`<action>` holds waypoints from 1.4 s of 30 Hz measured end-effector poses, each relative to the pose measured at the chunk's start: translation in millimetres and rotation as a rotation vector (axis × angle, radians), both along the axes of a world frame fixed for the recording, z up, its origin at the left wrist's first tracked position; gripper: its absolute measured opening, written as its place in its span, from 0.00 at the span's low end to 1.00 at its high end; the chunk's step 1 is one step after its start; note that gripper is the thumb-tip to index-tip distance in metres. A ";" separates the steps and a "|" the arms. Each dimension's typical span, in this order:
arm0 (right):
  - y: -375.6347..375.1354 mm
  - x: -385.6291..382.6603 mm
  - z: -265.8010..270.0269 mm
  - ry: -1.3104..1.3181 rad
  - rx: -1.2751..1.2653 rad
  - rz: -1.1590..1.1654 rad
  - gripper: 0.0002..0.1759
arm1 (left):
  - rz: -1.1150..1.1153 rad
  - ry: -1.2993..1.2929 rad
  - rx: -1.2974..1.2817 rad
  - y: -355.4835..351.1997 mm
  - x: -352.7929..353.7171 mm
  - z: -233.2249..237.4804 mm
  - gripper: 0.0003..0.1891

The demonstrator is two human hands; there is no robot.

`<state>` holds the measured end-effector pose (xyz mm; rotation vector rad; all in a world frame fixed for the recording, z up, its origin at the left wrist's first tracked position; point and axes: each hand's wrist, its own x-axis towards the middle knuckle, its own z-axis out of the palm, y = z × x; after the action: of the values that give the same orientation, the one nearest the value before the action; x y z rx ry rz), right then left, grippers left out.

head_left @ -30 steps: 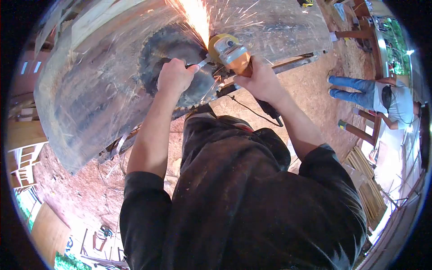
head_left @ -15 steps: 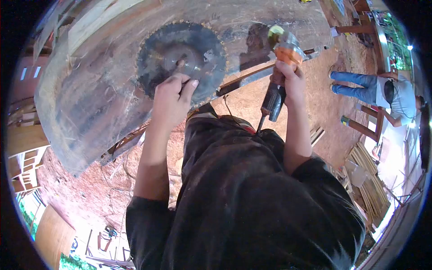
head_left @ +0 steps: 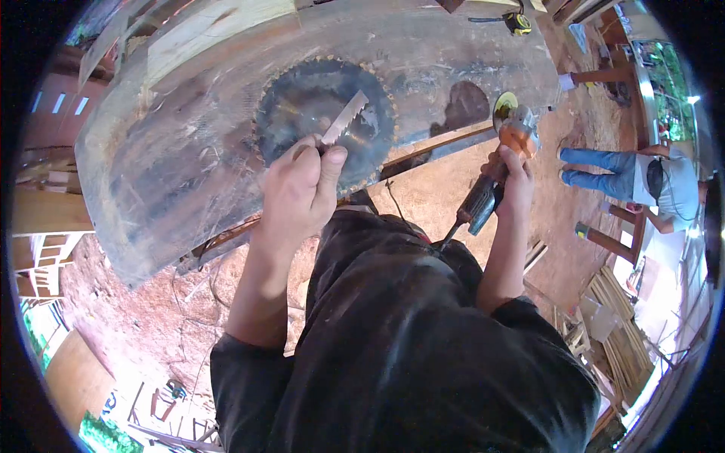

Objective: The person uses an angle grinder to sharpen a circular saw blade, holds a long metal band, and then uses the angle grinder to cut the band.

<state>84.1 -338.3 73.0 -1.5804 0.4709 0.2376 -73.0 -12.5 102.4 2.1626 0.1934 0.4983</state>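
I had the left hand [head_left: 300,185] pinching a toothed blade [head_left: 348,115] between thumb and fingers, above the round saw disc [head_left: 298,106] on the worktop [head_left: 166,162]. My right hand [head_left: 518,183] was wrapped around an angle grinder [head_left: 516,141] near the worktop's edge; a tape measure [head_left: 519,23] lay farther off.

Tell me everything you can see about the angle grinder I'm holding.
The angle grinder has an orange body, a silvery, metal-looking head, a yellowish disc and a dark handle ending in a dark cord. The right hand grips it around its middle, disc end pointing away from you, handle slanting back toward you. It is near the right end of the worktop, the disc seemingly touching nothing. Whether the disc spins, I can't tell.
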 end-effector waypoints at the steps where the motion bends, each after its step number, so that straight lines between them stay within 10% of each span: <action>1: -0.8 0.4 -1.1 0.000 0.005 -0.010 0.18 | -0.022 -0.024 -0.018 2.5 1.4 0.9 0.20; 30: 10.7 5.6 6.2 0.007 0.034 0.014 0.18 | -0.221 0.021 -0.232 21.1 5.5 11.2 0.23; 42: 6.6 1.1 12.4 -0.026 0.063 0.017 0.15 | -0.546 0.246 -1.014 -66.3 -6.0 66.8 0.22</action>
<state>85.2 -331.7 85.4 -1.5247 0.4260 0.2425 -79.0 -78.8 169.1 1.1829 -0.0263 -0.1810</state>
